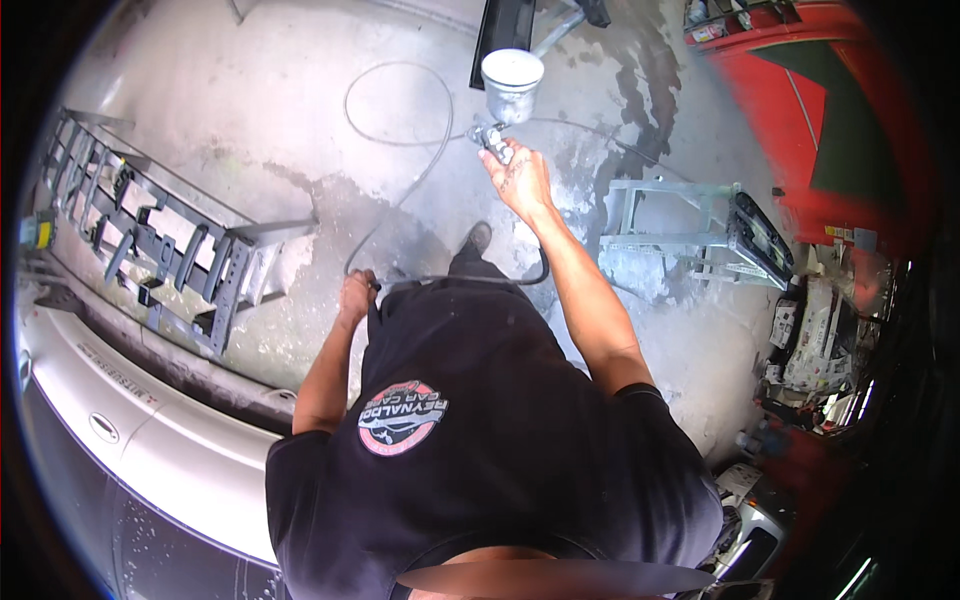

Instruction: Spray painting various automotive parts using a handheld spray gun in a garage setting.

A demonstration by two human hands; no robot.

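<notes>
Grey floor (290, 110) bears 2 frames (192, 252) (762, 238); right grip (521, 182) clamps spray gun (511, 100), left grip (356, 294) hose (465, 280).

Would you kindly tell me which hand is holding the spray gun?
The right hand, stretched out ahead, grips the spray gun below its pale cup; the left hand, closer to the body, has the dark hose instead.

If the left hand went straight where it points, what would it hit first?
Straight ahead of the left hand, the looped hose comes first, but it seems to lie low on the floor, so the hand might pass over; depth is unclear.
</notes>
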